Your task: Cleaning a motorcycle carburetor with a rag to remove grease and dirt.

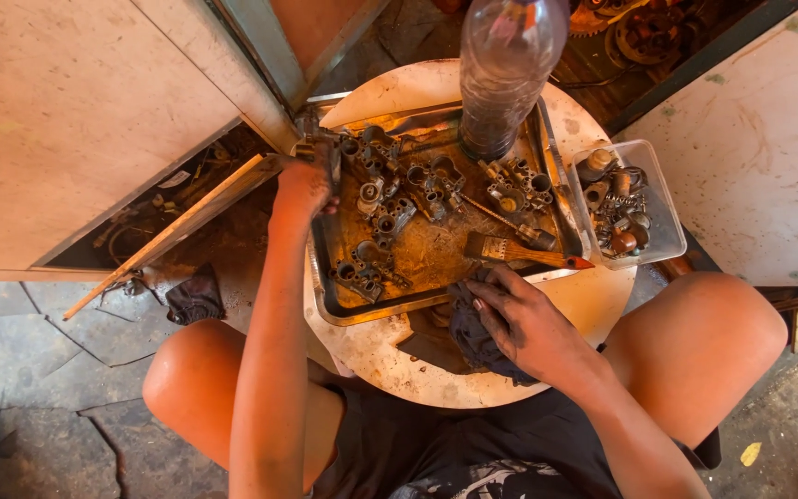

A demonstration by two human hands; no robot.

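You wear a dark shirt with a pale print on the front. Your arms are bare, your knees too, and your hands look grimy.

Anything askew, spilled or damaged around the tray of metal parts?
The floor slab at lower left is cracked. The paintbrush lies across the tray rim, and the dark rag spills over it. Nothing else stands out.

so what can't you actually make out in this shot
- Head view: the part in the left hand is mostly hidden by its fingers.
- The plastic bottle is cut off by the top edge, so its cap is unseen.
- Pieces in the clear tub are too small and piled to identify.
- The dark rag lies partly under the right hand.
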